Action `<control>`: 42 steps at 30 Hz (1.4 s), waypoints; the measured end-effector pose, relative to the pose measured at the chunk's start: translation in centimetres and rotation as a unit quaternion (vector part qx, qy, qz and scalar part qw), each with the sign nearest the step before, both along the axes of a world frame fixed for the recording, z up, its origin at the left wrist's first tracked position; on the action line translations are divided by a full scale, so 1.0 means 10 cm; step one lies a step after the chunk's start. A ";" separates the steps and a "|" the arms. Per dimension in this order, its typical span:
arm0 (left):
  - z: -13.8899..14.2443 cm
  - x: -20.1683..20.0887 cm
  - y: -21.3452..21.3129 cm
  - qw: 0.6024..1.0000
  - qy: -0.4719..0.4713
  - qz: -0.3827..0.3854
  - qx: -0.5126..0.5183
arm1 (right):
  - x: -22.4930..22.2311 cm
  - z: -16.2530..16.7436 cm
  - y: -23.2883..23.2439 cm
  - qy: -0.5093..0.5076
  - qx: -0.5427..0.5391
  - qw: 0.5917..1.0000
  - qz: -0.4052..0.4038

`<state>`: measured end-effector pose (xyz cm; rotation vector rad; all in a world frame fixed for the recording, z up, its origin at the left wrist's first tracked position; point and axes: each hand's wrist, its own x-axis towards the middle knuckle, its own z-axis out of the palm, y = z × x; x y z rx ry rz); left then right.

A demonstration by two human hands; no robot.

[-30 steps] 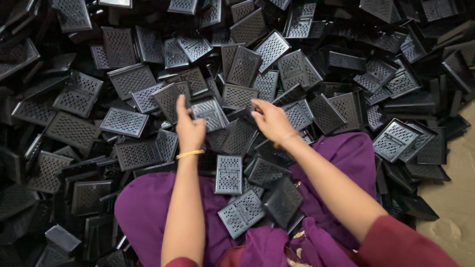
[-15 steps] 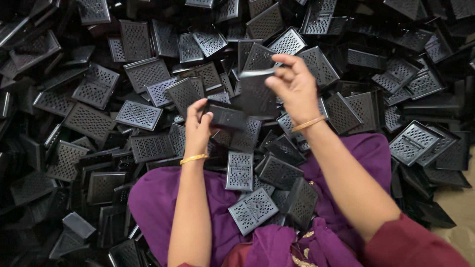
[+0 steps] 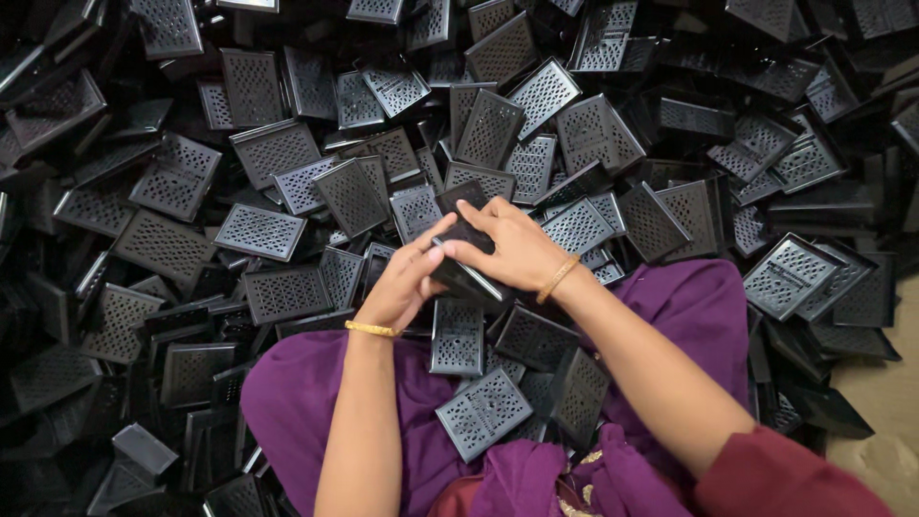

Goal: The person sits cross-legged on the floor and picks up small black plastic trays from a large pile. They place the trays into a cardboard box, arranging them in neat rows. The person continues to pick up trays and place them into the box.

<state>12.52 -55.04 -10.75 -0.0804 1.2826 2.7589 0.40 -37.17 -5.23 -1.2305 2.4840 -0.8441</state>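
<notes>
Your left hand (image 3: 407, 278) and right hand (image 3: 512, 247) meet over your lap, both closed on the same black tray (image 3: 466, 276), a small rectangular plastic piece seen mostly edge-on. The left grip pinches its near end, thumb on top and fingers curled beneath. The right grip is pressed over the far end, fingers (image 3: 483, 213) laid flat across a second dark piece (image 3: 461, 203) that sits against the first; you cannot tell from this view whether the two are joined or only touching. Each wrist carries a thin gold bangle: left bangle (image 3: 370, 328), right bangle (image 3: 556, 279).

The held tray sits just above the purple cloth (image 3: 316, 393) covering your knees, at the near edge of the heap. Three loose trays lie on the cloth directly below your hands: one upright tray (image 3: 457, 336) with its perforated face up, one tilted tray (image 3: 484, 414) nearer your body, and one dark tray (image 3: 534, 337) touching your right forearm.

The heap (image 3: 278, 153) of like black perforated trays fills the floor ahead and to both sides, pieces overlapping at all angles, some face up, some face down. A strip of bare floor (image 3: 885, 412) shows at the right
</notes>
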 end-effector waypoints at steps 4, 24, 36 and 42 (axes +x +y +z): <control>0.07 0.05 0.01 0.999 0.029 -0.041 0.006 | -0.01 0.09 0.08 0.020 0.039 0.998 0.040; 0.22 -0.03 0.17 0.948 0.046 0.085 -0.302 | -0.17 0.20 0.29 0.012 -0.049 0.984 0.169; 0.12 -0.08 0.24 0.952 0.071 0.090 -0.285 | -0.06 0.19 0.28 -0.015 -0.055 0.993 0.105; -0.08 -0.11 0.19 0.973 0.083 0.135 -0.165 | 0.02 0.29 0.23 -0.046 -0.102 0.989 0.094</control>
